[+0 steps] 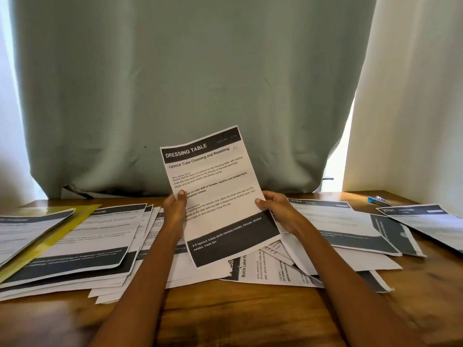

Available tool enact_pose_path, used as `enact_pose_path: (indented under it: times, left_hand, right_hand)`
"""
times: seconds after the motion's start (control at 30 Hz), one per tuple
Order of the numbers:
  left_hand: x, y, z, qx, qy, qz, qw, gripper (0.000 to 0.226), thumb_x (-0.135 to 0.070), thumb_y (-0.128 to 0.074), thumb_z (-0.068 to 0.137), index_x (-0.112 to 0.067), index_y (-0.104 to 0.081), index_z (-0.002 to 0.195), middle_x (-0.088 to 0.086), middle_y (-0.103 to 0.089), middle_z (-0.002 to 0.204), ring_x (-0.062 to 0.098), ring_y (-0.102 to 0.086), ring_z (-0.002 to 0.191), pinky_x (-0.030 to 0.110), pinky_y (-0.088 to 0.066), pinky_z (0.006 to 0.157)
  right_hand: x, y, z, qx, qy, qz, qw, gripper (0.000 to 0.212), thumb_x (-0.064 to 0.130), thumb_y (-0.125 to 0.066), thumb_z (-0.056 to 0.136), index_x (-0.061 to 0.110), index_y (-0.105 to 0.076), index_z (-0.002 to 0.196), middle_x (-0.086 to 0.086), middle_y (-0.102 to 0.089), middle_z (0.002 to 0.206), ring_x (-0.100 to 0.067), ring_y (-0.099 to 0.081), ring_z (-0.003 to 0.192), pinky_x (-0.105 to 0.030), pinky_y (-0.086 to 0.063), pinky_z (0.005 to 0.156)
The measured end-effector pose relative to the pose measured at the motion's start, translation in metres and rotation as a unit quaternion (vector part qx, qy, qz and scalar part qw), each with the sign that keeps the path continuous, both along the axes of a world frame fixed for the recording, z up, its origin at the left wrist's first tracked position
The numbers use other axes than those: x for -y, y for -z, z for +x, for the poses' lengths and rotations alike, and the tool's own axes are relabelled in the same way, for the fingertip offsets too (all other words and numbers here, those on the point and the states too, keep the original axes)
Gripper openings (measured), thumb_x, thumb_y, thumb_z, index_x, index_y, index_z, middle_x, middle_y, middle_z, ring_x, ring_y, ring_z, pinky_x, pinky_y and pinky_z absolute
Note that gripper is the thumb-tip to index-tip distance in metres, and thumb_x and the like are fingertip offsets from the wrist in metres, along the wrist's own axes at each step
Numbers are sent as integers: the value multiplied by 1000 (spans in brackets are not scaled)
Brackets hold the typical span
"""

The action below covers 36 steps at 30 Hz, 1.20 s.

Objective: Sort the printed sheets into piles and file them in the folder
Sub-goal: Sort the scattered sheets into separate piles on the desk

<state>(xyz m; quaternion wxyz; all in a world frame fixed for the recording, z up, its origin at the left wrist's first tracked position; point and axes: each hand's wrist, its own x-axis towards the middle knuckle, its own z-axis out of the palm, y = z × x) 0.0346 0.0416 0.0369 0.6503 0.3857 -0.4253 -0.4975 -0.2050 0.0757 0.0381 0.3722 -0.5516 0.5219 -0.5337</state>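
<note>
Both hands hold one printed sheet upright above the scattered papers.

The left hand (175, 205) pinches the left edge of the "DRESSING TABLE" sheet (215, 186), thumb on its printed face; the right hand (278, 209) grips the right edge, fingers (260, 202) curled onto the front. The sheet is tilted, its top leaning right, and lifted clear of the wooden surface (225, 314). Left of the left fingers lies a stacked pile of sheets (82, 244), partly overlapped by a yellow folder (62, 229) with one sheet on it. Below and right of the right fingers, loose sheets (338, 229) lie overlapping. Well to the right of them, by the surface's far edge, is a blue pen (375, 200). A grey-green curtain (188, 83) hangs behind.
</note>
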Motion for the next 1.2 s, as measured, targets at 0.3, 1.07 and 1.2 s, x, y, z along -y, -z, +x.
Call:
enact_pose_path:
  times: [0.3, 1.07, 1.2]
  left_hand:
    - [0, 1, -4, 49, 33, 20, 998, 21, -22, -43, 98, -13, -52, 115, 6, -61, 113, 25, -61, 95, 40, -51, 78]
    - [-10, -2, 108, 248, -46, -1, 968, 27, -17, -62, 89, -6, -55, 112, 12, -63, 115, 28, -63, 101, 34, -55, 75]
    - [-13, -6, 187, 270, -103, 30, 957, 31, -12, -68, 84, -3, -56, 111, 15, -66, 97, 25, -65, 75, 36, -55, 69]
  right_hand:
    - [-4, -6, 8, 13, 25, -21, 999, 25, 14, -61, 90, 10, -61, 114, -10, -66, 115, -28, -66, 98, -43, -54, 87]
    - [17, -22, 104, 38, 129, -48, 990, 26, -1, -53, 91, 0, -59, 117, -17, -63, 115, -25, -58, 88, -30, -47, 77]
    - [37, -28, 174, -9, 103, -20, 994, 26, -2, -47, 94, 0, -59, 117, -14, -61, 114, -24, -54, 87, -27, -40, 72]
